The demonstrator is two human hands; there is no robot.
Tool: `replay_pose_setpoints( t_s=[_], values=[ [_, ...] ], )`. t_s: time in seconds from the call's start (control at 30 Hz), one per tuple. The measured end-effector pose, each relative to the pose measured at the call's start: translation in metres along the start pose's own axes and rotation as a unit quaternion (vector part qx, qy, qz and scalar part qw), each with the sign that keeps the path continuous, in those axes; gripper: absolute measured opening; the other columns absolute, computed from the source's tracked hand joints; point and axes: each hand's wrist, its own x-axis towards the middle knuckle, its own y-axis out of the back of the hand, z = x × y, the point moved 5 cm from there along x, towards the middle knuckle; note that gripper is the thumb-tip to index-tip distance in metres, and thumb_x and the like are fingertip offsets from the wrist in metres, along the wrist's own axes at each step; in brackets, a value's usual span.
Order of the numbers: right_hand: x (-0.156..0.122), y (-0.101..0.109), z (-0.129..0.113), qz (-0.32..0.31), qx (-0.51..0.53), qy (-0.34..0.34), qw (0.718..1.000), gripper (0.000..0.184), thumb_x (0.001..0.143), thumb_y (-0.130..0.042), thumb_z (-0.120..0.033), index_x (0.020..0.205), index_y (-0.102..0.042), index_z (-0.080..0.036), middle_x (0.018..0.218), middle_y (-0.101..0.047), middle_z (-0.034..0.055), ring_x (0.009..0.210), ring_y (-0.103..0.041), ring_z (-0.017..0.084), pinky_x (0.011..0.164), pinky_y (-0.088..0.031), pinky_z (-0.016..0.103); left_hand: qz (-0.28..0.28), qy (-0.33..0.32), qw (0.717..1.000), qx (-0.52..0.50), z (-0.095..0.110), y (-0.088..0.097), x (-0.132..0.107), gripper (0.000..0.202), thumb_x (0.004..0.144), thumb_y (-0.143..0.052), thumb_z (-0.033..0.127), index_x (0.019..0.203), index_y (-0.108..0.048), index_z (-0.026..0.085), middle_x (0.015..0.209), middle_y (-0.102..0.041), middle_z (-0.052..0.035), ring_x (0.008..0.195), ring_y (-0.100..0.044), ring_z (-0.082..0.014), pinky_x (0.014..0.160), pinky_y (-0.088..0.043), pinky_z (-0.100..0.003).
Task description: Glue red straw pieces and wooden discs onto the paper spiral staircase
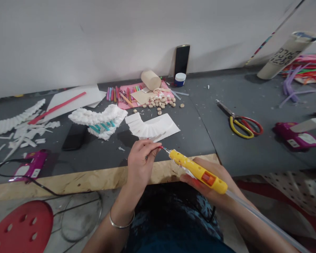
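Note:
My right hand (212,170) is wrapped round a yellow hot glue gun (191,165), and a long clear glue stick (260,214) runs out of its back end. The gun's nozzle points left at a small red piece (160,147), pinched between the thumb and fingers of my left hand (142,158). What exactly this piece is, I cannot tell. Just beyond my left hand lies a white card (171,128) with a curved fan of overlapping white strips (144,128). To its left is a fluffy white shape (100,116) with teal strips across it.
Scissors (239,123) with red and yellow handles lie right of centre. Wooden beads (160,102), crayons (112,95) and a cardboard roll (151,80) sit at the back, near an upright phone (182,61). White scraps (21,131) cover the left side. A red stool (21,225) stands below.

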Motion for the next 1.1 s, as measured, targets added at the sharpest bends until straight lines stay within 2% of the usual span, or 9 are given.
replay_pose_setpoints(
  t_s=[0.23,0.4,0.53,0.63,0.73,0.83,0.97,1.1],
  values=[
    [-0.001,-0.001,0.000,0.007,0.011,0.013,1.000,0.028,0.090,-0.061,-0.039,0.072,-0.048,-0.021,0.063,-0.056,-0.0029,0.054,-0.052,0.011,0.051,-0.036,0.024,0.005,0.002,1.000,-0.006,0.000,0.000,0.001,0.012,0.088,-0.065,0.022,0.094,-0.076,0.024,0.092,-0.069,-0.0040,0.091,-0.064,-0.0167,0.077,-0.053,-0.029],
    [-0.001,0.000,0.001,0.016,0.001,-0.002,1.000,0.032,0.090,-0.060,-0.043,0.070,-0.047,-0.021,0.062,-0.056,-0.0031,0.052,-0.052,0.011,0.050,-0.036,0.023,-0.002,0.021,0.999,-0.027,0.000,0.000,0.002,0.012,0.088,-0.066,0.023,0.093,-0.076,0.024,0.091,-0.070,-0.0042,0.090,-0.064,-0.0162,0.072,-0.051,-0.026],
    [0.000,0.005,-0.004,0.047,-0.021,0.026,0.998,0.031,0.089,-0.062,-0.043,0.072,-0.048,-0.022,0.061,-0.056,-0.0033,0.051,-0.053,0.011,0.048,-0.037,0.023,-0.004,0.076,0.993,-0.085,-0.004,-0.001,0.002,0.009,0.085,-0.069,0.024,0.089,-0.077,0.024,0.089,-0.072,-0.0036,0.087,-0.065,-0.0155,0.067,-0.048,-0.024],
    [-0.002,0.013,-0.014,0.087,-0.003,0.077,0.993,0.017,0.089,-0.064,-0.037,0.083,-0.056,-0.022,0.071,-0.064,-0.0010,0.059,-0.060,0.014,0.054,-0.044,0.025,0.006,0.161,0.975,-0.155,-0.012,-0.004,0.002,0.004,0.080,-0.074,0.023,0.082,-0.077,0.023,0.087,-0.073,-0.0026,0.084,-0.064,-0.0146,0.066,-0.047,-0.023],
    [-0.007,0.022,-0.022,0.139,0.020,0.120,0.983,0.009,0.088,-0.066,-0.029,0.090,-0.059,-0.024,0.081,-0.067,0.0009,0.068,-0.064,0.015,0.061,-0.049,0.026,0.018,0.274,0.919,-0.282,-0.022,-0.010,0.000,0.010,0.071,-0.081,0.026,0.077,-0.075,0.021,0.079,-0.072,-0.0009,0.070,-0.060,-0.0100,0.060,-0.044,-0.019],
    [-0.010,0.025,-0.025,0.164,0.017,0.150,0.975,0.011,0.087,-0.068,-0.025,0.090,-0.058,-0.025,0.085,-0.068,0.0021,0.073,-0.065,0.017,0.065,-0.051,0.028,0.012,0.359,0.827,-0.432,-0.022,-0.018,0.000,0.024,0.061,-0.087,0.032,0.070,-0.070,0.017,0.067,-0.066,0.0011,0.056,-0.052,-0.0057,0.048,-0.037,-0.016],
    [-0.011,0.014,-0.023,0.121,0.042,0.193,0.973,0.008,0.088,-0.066,-0.021,0.092,-0.058,-0.022,0.087,-0.068,0.0048,0.078,-0.066,0.019,0.067,-0.052,0.029,-0.002,0.434,0.719,-0.542,-0.008,-0.022,0.002,0.031,0.056,-0.091,0.030,0.068,-0.067,0.014,0.068,-0.064,0.0006,0.060,-0.056,-0.0064,0.047,-0.040,-0.014],
    [-0.010,0.005,-0.020,0.089,0.061,0.204,0.973,0.005,0.092,-0.059,-0.022,0.094,-0.060,-0.018,0.084,-0.064,0.0068,0.077,-0.061,0.019,0.066,-0.050,0.032,-0.007,0.486,0.647,-0.587,0.007,-0.022,0.002,0.024,0.067,-0.086,0.024,0.073,-0.066,0.012,0.070,-0.062,0.0012,0.061,-0.057,-0.0065,0.045,-0.041,-0.013]
  ],
)
